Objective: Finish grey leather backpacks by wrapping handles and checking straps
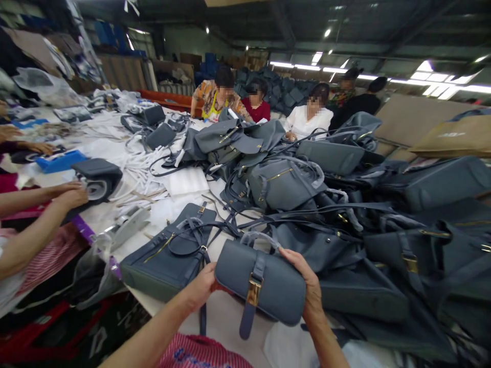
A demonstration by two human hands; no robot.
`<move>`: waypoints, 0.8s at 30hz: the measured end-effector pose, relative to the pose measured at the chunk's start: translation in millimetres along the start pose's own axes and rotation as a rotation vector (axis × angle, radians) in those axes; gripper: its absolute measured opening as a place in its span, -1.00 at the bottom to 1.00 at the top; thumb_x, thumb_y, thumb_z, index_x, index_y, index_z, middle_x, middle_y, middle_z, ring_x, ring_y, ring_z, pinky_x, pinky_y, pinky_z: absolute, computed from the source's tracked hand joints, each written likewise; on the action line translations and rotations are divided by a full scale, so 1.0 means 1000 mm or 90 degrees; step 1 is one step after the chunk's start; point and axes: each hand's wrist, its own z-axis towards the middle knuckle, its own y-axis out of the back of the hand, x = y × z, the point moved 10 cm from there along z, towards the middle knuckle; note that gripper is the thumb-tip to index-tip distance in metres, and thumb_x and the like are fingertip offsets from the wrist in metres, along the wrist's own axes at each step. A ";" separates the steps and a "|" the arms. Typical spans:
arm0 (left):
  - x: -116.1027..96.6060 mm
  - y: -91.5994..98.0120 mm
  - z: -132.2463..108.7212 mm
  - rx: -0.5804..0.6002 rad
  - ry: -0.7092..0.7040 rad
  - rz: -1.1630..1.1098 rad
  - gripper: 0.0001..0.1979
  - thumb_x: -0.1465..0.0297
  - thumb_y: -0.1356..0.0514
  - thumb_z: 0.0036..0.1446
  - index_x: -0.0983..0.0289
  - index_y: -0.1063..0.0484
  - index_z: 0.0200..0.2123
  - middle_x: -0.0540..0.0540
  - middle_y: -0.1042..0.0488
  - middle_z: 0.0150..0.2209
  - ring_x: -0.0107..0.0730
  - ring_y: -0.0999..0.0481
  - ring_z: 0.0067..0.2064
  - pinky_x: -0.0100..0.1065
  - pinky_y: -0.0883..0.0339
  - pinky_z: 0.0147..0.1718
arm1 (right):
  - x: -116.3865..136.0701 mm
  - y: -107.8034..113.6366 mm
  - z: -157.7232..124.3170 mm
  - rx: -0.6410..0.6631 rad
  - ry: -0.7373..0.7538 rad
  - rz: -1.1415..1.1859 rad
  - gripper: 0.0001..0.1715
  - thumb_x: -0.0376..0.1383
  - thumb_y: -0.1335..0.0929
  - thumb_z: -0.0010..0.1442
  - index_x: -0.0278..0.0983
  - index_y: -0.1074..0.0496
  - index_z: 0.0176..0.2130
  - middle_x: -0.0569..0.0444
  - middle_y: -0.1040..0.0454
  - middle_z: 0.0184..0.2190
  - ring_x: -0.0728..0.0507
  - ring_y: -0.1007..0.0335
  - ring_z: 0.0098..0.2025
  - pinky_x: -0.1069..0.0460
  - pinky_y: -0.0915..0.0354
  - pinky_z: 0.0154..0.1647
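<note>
At the near edge of the table, centre: blue-grey bag held between two hands, flap towards the wearer. Whether its base rests on the tabletop, cannot tell.

Left hand: closed on the bag's left end, fingertips mostly hidden behind it. Right hand: gripping the right end, fingers curled over the far upper edge.

Strap passes at the gold buckle; its tongue hangs free on the near side. Wrapped handle arches on the far side.

Handling notes (judgement): support both ends evenly, light pressure, so the flap does not crease; keep fingertips off the metal, which probably marks easily. Loose straps near the second bag, left, could snag; likewise the bag heap, right. Tilt slowly, keeping the tongue unpinched.
</note>
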 end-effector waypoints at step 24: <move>0.062 -0.027 -0.007 -0.022 0.153 0.236 -0.43 -0.04 -0.32 -0.16 0.38 -0.56 -0.32 0.21 -0.61 -0.38 -0.23 -0.56 -0.33 -0.32 -0.36 -0.27 | -0.063 0.076 -0.118 -0.203 -0.119 -0.189 -0.67 -0.15 -0.25 0.21 -0.22 -0.49 -0.15 -0.05 -0.50 -0.10 -0.20 -0.37 -0.02 -0.05 -0.23 0.01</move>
